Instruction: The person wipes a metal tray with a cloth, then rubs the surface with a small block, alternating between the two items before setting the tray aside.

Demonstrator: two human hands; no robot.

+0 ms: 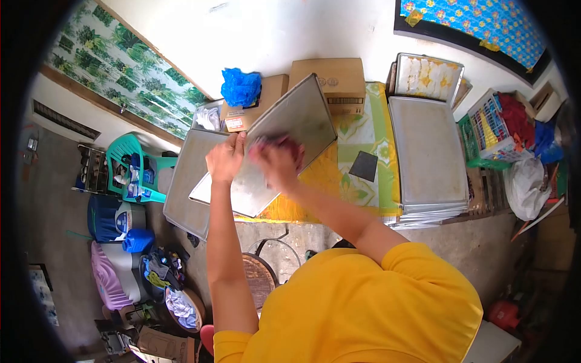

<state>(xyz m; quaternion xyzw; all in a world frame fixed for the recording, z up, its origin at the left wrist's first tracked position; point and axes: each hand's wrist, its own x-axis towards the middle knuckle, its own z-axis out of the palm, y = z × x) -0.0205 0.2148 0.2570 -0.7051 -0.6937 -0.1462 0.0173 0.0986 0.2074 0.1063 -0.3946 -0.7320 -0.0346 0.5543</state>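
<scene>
My left hand [225,158] is closed on the near-left edge of a metal baking tray [305,112], its thumb pointing up. The tray is tilted above the table, its flat grey face toward me. Against that face my right hand [278,168] presses a dark red cloth [295,151], slightly blurred. Under the tray's left side lies another metal tray [189,181]. To the right, a stack of similar trays [426,151] rests on the table. A small dark square piece [364,166] lies on the patterned tablecloth [357,133].
Behind the tray stand cardboard boxes [348,72] and a blue plastic bag [241,86]. A stained tray [431,75] leans at the back right. A teal chair [130,148] stands left, a full basket [490,133] right, and a round wooden stool [257,278] below the table edge.
</scene>
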